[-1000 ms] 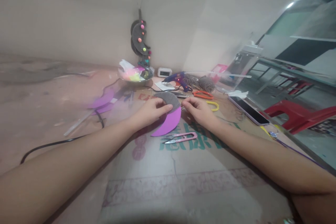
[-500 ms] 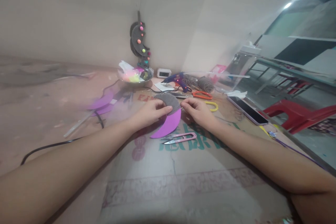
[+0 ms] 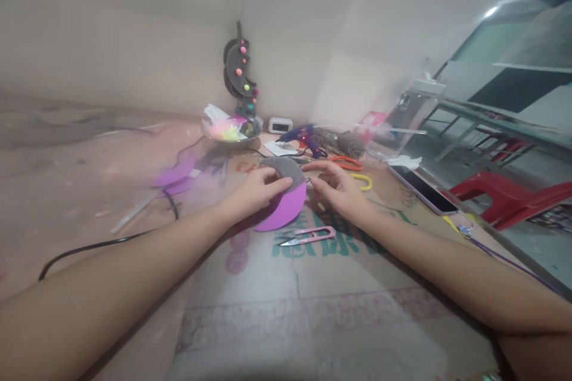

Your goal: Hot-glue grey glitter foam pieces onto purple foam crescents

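Observation:
A purple crescent-shaped piece [image 3: 282, 209], like foam or card, has its upper part wrapped in grey yarn [image 3: 282, 170]. My left hand [image 3: 261, 190] grips it at the inner curve, thumb flat on the grey wrap and fingers behind. To the right, my right hand [image 3: 336, 187] is open, with index finger and thumb apart beside the crescent's outer edge. A short dark strand, perhaps the yarn end, shows between that edge and the thumb. Pink thread snips [image 3: 313, 234] lie on the cardboard just below the crescent.
Behind the hands are a blue glue gun [image 3: 299, 136], grey yarn balls [image 3: 351, 144], orange-handled scissors [image 3: 346, 162], a yellow handle [image 3: 366, 182] and a small clock [image 3: 280, 125]. A decorated grey crescent [image 3: 236, 68] leans by the wall. A phone [image 3: 422, 190] lies right; purple pieces [image 3: 174, 175] left.
My right hand's pinch at the crescent's right edge has opened, with the index finger lifting away from the thumb. My left hand keeps its hold, and the crescent has turned slightly.

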`<state>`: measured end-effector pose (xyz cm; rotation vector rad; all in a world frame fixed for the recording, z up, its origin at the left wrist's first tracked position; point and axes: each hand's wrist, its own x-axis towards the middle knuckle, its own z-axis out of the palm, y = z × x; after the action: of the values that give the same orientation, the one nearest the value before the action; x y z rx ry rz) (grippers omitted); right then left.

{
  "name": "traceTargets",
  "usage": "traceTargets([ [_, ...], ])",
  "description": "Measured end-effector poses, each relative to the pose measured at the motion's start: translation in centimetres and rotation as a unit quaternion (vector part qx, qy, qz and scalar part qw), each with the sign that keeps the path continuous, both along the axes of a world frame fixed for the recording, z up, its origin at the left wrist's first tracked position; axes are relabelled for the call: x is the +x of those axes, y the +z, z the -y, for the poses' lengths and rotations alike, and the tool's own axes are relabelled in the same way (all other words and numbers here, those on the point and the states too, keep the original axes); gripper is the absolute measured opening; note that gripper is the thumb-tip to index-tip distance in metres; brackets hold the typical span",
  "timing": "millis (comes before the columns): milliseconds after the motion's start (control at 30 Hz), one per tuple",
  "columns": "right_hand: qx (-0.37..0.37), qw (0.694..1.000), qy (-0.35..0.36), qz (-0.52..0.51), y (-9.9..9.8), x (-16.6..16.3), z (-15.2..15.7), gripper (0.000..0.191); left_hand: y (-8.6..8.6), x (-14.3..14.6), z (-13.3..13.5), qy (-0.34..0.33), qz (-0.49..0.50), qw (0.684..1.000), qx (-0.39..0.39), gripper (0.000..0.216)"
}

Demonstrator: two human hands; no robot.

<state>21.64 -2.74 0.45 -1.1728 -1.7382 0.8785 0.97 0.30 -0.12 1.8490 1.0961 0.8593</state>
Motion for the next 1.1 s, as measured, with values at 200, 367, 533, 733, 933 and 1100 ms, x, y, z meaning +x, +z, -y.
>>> traceTargets([
  [200,-0.01,0.998,0.038,-0.055,-0.68,-0.07,-0.67,0.031,-0.21,0.04,-0.23,-0.005,-0.01,1.0,0.006,0.037],
  [367,0.01,0.999,-0.002,-0.034,-0.77,0.09,-0.87,0.02,0.1,0.07,0.08,0.001,-0.014,1.0,0.001,0.036],
  [533,0.021,0.999,-0.042,0.0,-0.45,0.14,-0.67,0.017,0.11,-0.02,0.13,-0.001,-0.014,1.0,-0.003,0.037],
  [733,0.018,0.999,-0.04,0.021,-0.04,-0.1,-0.26,0.019,-0.19,0.03,-0.12,-0.027,-0.008,1.0,-0.012,0.036],
  [933,0.008,0.999,-0.037,0.011,-0.37,-0.08,-0.33,0.02,0.0,-0.05,-0.05,-0.06,0.0,0.998,-0.037,0.036],
  [1100,0.02,0.999,-0.036,0.011,-0.53,0.01,-0.47,0.02,-0.29,-0.04,-0.15,-0.061,0.007,0.997,-0.048,0.036],
])
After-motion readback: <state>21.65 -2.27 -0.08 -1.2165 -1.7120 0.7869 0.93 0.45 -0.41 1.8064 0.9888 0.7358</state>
